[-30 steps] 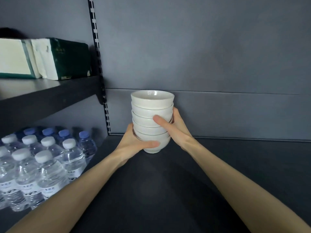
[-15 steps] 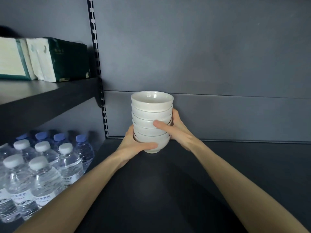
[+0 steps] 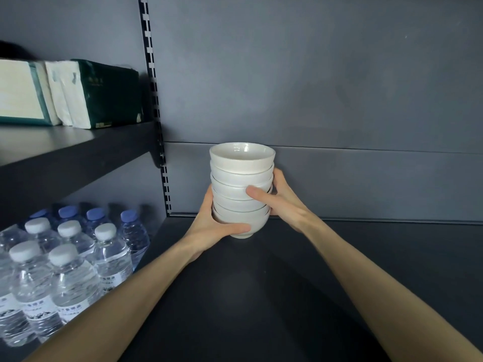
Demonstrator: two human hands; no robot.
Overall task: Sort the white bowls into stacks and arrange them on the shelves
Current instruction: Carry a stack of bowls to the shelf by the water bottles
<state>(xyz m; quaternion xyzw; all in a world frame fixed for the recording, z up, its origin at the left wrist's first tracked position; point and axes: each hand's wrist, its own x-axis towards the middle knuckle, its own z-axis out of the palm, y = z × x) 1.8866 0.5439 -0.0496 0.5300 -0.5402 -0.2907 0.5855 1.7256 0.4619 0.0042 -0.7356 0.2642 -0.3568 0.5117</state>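
A stack of several white bowls [image 3: 241, 176] stands upright near the back of a dark shelf [image 3: 366, 257], close to the grey back wall. My left hand [image 3: 211, 228] grips the bottom bowl from the left, thumb across its front. My right hand [image 3: 282, 199] wraps the middle of the stack from the right, thumb on the front and fingers behind. Whether the stack's foot touches the shelf surface I cannot tell.
Left of the shelf bay, several shrink-wrapped water bottles [image 3: 65, 265] fill the lower level. Above them a black shelf [image 3: 65, 158] carries green and white tissue packs [image 3: 78, 95]. A slotted metal upright [image 3: 154, 100] divides the two bays.
The stack and both hands sit a little further back and lower towards the shelf. The view has shifted slightly; the grips are unchanged.
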